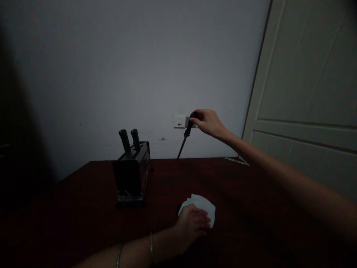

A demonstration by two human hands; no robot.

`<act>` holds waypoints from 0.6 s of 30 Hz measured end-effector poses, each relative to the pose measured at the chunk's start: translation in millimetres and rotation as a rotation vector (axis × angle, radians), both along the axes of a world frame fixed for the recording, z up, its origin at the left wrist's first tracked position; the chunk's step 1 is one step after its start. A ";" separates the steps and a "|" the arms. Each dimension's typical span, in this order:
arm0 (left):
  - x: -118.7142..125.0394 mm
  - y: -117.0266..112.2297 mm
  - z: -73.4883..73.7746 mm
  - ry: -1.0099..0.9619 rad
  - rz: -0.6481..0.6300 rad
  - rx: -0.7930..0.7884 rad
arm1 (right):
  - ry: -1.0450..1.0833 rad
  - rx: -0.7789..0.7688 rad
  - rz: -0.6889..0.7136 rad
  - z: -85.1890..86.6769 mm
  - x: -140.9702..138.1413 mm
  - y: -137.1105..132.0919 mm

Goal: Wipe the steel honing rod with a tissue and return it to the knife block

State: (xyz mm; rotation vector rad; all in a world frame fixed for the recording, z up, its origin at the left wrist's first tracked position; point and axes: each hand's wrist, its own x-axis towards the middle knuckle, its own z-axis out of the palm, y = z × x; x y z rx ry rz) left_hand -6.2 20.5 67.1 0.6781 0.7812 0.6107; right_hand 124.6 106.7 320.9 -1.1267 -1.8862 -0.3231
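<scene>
My R hand (208, 123) is clamped on knife (186, 136) handle, blade tilted down; L hand (192, 224) rests on white cloth (206, 206), can't tell its grip.

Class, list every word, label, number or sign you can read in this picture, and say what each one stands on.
No text can be read here.
The knife block: dark face, no label shows.
The wall socket: too small and dim to tell.
The white cloth under the left hand: blank.
The black-handled tool in the right hand: no marking shows.
</scene>
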 end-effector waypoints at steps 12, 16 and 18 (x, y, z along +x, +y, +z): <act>-13.5 43.1 93.8 -0.212 0.129 0.184 | -0.158 0.184 0.156 -74.2 1.1 -44.2; -13.4 47.5 96.6 -0.302 0.138 0.209 | -0.285 0.200 0.214 -108.9 -0.6 -58.6; -12.0 47.3 95.8 -0.355 0.146 0.205 | -0.341 0.202 0.249 -125.4 -0.2 -65.0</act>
